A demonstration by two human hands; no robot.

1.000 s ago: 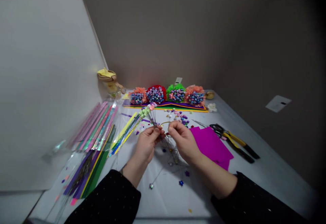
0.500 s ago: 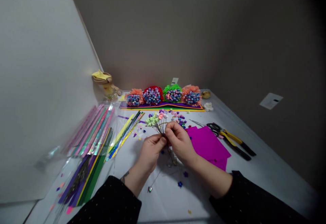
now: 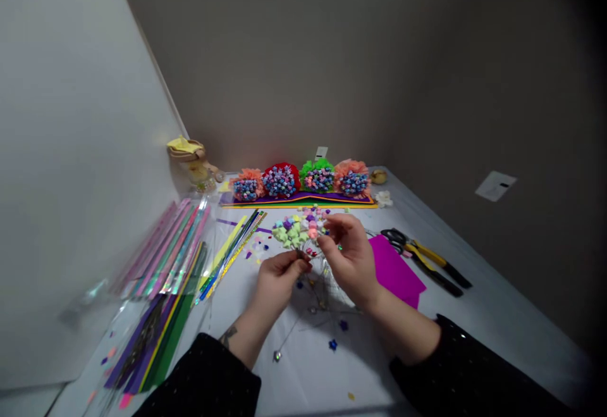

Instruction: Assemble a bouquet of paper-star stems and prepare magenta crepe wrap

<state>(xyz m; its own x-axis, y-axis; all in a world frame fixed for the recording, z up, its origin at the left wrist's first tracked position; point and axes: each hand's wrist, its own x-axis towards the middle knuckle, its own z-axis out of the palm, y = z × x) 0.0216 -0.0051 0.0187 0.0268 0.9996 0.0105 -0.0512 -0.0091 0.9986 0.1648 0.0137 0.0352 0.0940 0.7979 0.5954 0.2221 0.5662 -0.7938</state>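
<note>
A small bouquet of paper stars (image 3: 291, 233) on thin wire stems stands above the middle of the table, with pale green, pink and purple heads. My left hand (image 3: 279, 281) pinches its stems just below the heads. My right hand (image 3: 351, 259) is at the bouquet's right side, thumb and fingers apart and curved close to the pink stars; whether a fingertip touches them I cannot tell. Beneath the hands lie loose wires with shiny stars, among them a silver star (image 3: 277, 356) and a blue star (image 3: 332, 345).
Four finished star bouquets (image 3: 279, 181) line the back on coloured sheets. Paper strips (image 3: 164, 335) and bagged strips (image 3: 171, 249) lie left. At right are magenta paper (image 3: 396, 271), scissors (image 3: 393, 235) and yellow-handled pliers (image 3: 439, 265). A jar (image 3: 196, 170) stands back left.
My right hand has let go of the stems and moved right, its fingers now spread. The bouquet's heads have turned, showing more stars. My left hand keeps its pinch.
</note>
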